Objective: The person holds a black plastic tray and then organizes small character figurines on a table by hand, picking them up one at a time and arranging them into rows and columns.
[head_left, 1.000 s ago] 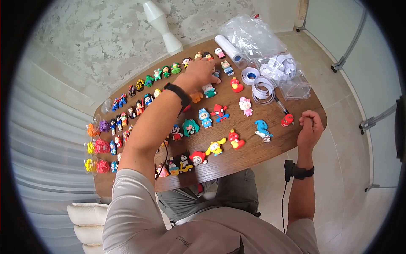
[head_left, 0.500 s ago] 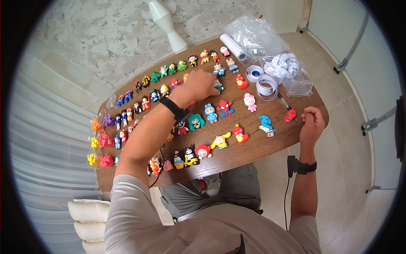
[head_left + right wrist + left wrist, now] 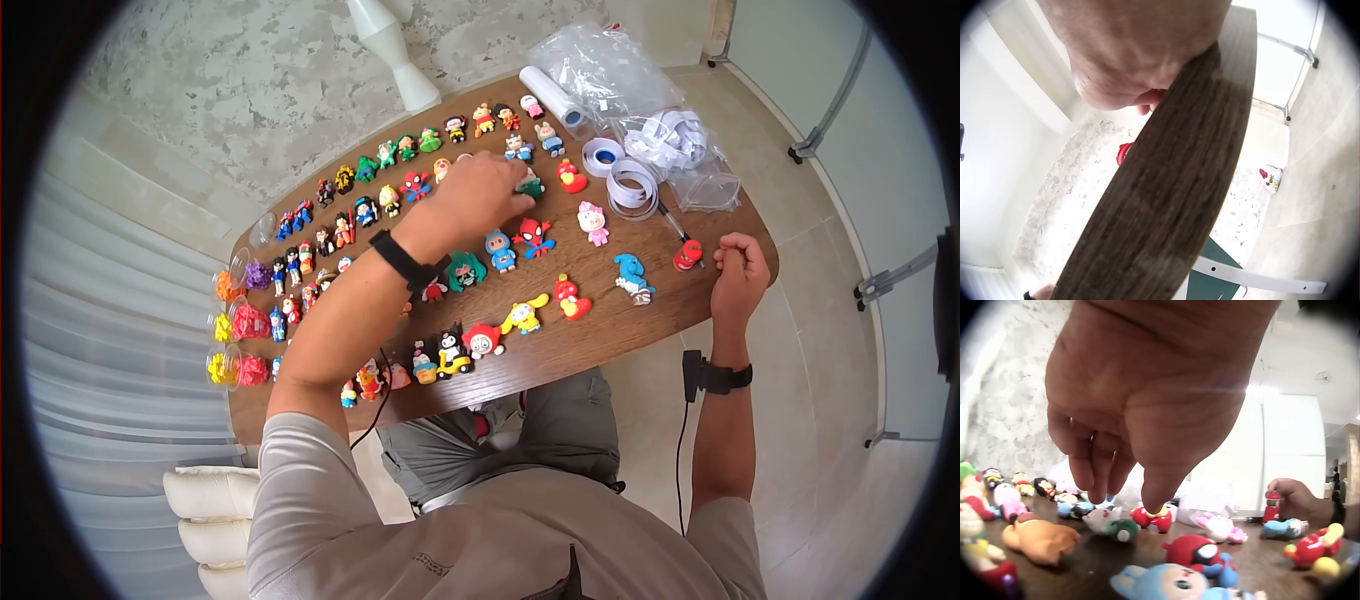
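Observation:
My left hand [image 3: 485, 195] reaches over the rows of small toy figures, its fingers pointing down. In the left wrist view the fingers and thumb stand apart, fingertips close over a white-and-green figure [image 3: 1113, 526] lying on its back. That figure [image 3: 531, 183] shows at the fingertips in the head view, partly hidden by the hand. Beside it lie an orange figure [image 3: 1041, 540] and a Spider-Man figure [image 3: 1194, 551]. My right hand [image 3: 741, 275] rests at the table's right edge, fingers loosely curled and holding nothing, beside a small red figure [image 3: 688, 256].
Rows of figures cover the wooden table [image 3: 600, 330]. Clear cups [image 3: 233, 325] of coloured pieces stand at the left end. Label rolls [image 3: 632, 190], plastic bags [image 3: 605, 70] and a pen [image 3: 671, 221] lie at the back right. A yellow dog figure [image 3: 524, 316] lies near the front edge.
The left hand has drawn back from the blue-clad figure in the row behind to the white-and-green one, which now lies slightly farther right. The right hand has stayed by the edge.

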`<state>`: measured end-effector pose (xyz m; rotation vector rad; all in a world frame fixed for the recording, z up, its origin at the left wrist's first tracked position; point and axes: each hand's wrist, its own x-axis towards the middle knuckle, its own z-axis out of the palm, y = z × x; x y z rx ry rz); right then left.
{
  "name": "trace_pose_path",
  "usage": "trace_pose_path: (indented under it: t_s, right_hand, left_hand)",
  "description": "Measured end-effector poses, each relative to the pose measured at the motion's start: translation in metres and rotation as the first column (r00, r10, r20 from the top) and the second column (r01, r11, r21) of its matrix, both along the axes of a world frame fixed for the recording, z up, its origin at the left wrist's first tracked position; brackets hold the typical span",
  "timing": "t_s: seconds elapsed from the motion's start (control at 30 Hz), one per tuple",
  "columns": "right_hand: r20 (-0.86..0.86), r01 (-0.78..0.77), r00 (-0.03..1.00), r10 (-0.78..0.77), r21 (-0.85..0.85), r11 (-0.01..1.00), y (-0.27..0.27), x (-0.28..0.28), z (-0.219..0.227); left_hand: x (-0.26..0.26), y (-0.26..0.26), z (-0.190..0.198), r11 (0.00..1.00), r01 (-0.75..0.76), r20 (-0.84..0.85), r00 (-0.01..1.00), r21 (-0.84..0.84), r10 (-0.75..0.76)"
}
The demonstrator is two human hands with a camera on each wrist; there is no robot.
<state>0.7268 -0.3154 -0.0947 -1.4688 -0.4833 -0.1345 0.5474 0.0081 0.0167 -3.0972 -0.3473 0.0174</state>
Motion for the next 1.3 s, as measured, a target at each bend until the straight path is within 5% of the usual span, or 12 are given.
trace_pose_path:
  t_s: [0.07, 0.1, 0.53, 0.93, 1.03, 1.13, 1.3]
  right_hand:
    - [0.007, 0.005, 1.000, -0.005, -0.009, 1.000, 0.000, 0.000, 0.000]
    - [0.002, 0.002, 1.000, -0.002, -0.005, 1.000, 0.000, 0.001, 0.000]
    - [0.007, -0.003, 1.000, 0.003, 0.008, 1.000, 0.000, 0.002, -0.002]
    - [0.022, 0.010, 1.000, -0.010, -0.005, 1.000, 0.002, 0.002, 0.001]
    - [0.020, 0.007, 1.000, -0.007, -0.006, 1.000, 0.002, 0.002, -0.001]
    - [0.014, 0.004, 1.000, -0.004, 0.000, 1.000, 0.001, 0.003, -0.001]
    - [0.020, 0.001, 1.000, -0.001, 0.009, 1.000, 0.002, 0.003, -0.002]
  left_hand:
    - [-0.013, -0.026, 0.005, 0.997, 0.073, -0.005, 0.997, -0.019, -0.073]
    - [-0.015, -0.036, 0.010, 0.999, 0.045, -0.170, 0.985, -0.003, -0.044]
    - [-0.024, -0.048, -0.005, 0.999, 0.029, -0.149, 0.988, -0.029, -0.033]
    - [0.001, -0.044, -0.017, 0.991, 0.033, -0.045, 0.998, -0.130, -0.039]
    - [-0.007, -0.049, -0.011, 0.998, 0.050, 0.063, 0.997, 0.039, -0.053]
    - [-0.019, -0.070, 0.004, 0.993, 0.122, 0.129, 0.984, -0.012, -0.119]
    - [-0.036, -0.109, 0.008, 0.982, 0.154, -0.151, 0.974, -0.110, -0.169]
